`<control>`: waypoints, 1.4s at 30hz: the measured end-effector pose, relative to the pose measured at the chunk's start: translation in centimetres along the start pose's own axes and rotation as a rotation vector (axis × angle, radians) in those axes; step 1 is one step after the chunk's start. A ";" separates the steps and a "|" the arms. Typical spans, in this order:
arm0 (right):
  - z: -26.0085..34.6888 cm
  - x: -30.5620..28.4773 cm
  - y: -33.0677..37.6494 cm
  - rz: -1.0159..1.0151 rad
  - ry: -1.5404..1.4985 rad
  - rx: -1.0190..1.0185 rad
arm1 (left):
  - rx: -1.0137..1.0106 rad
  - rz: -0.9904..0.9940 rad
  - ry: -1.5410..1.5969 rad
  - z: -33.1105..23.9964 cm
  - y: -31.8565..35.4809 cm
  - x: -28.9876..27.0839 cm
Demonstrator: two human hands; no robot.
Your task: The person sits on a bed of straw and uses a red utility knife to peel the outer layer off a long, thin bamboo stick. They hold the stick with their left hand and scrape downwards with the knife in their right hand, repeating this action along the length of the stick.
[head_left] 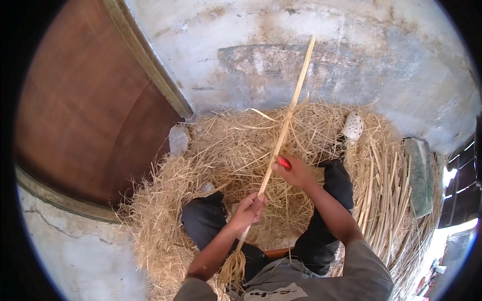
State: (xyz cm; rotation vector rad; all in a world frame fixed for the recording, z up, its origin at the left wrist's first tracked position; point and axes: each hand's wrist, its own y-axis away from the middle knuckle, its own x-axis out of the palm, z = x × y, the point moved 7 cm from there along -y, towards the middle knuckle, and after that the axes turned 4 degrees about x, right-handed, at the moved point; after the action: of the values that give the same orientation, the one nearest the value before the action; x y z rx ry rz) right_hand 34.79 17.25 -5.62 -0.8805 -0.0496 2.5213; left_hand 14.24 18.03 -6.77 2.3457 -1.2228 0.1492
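Note:
A long pale stalk [296, 93] runs slantwise from my lap up toward the wall. Closed around its lower part is my left hand [248, 208]. My right hand [297, 173] is closed farther up, against the stalk, around a small tool with a red handle [284, 162]; its working end is hidden by the fingers and stalk. Near the stalk's lower end, a tuft of thin curled strips [233, 266] hangs by my lap. One loose shaving [262, 115] curls out left of the stalk.
Straw-like shavings [165, 210] are heaped around my bent legs. A bundle of long stalks [374, 190] lies at the right, beside a greenish slab [419, 175]. A white shoe with holes [353, 126] pokes from the heap. Ahead stands a stained wall [391, 65]; a brown door panel [85, 105] is left.

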 end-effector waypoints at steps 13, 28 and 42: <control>5.3 6.5 4.5 0.184 0.299 -0.334 | -0.002 -0.369 -0.024 5.2 4.0 -5.6; 1.0 9.4 3.9 0.345 0.542 -0.096 | 0.245 -0.408 -0.721 6.1 4.4 -5.0; 0.3 9.5 3.7 0.097 0.531 -0.327 | 0.361 -0.454 -0.871 4.5 3.7 -4.4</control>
State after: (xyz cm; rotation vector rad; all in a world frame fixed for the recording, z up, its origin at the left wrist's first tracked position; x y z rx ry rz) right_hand 26.56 18.20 -11.62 -1.6916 -0.2568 2.3152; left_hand 8.15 17.43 -10.71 3.0666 -0.9931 -0.9661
